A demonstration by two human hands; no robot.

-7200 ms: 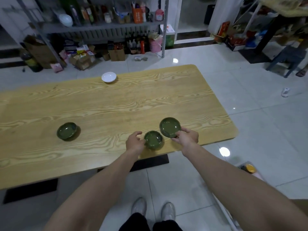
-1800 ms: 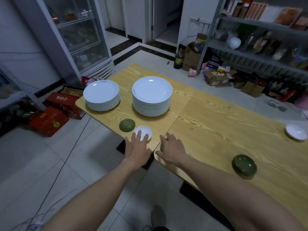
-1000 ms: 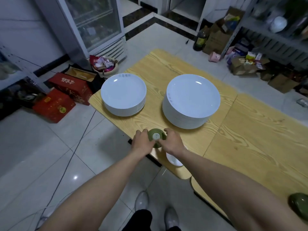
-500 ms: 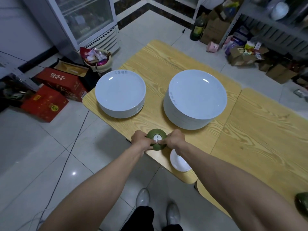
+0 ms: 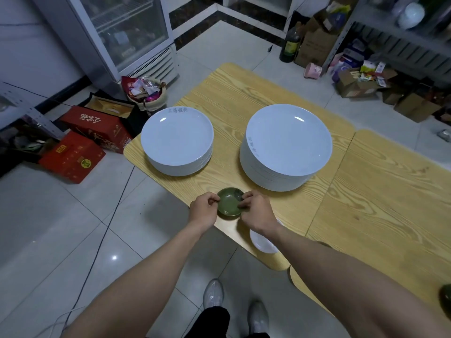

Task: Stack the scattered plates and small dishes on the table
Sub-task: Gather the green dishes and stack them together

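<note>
A small green dish (image 5: 229, 203) sits right side up near the table's front edge. My left hand (image 5: 203, 212) pinches its left rim and my right hand (image 5: 256, 213) pinches its right rim. A small white dish (image 5: 262, 242) lies just right of it, partly hidden under my right forearm. Behind stand two stacks of white plates: a lower one (image 5: 177, 140) at the left and a taller, wider one (image 5: 288, 145) at the right. Another green dish (image 5: 445, 297) shows at the frame's far right edge.
The wooden table (image 5: 378, 191) has a seam between two tops right of the tall stack. Red boxes (image 5: 73, 154) and a bag of wrappers (image 5: 146, 93) lie on the floor to the left, beside a glass-door fridge (image 5: 127, 32). Cardboard boxes and shelves fill the back right.
Half a second ago the green dish was bottom up between my hands. Now it faces up, still in both hands. Over several seconds the view turned from the table's other end to the plate stacks.
</note>
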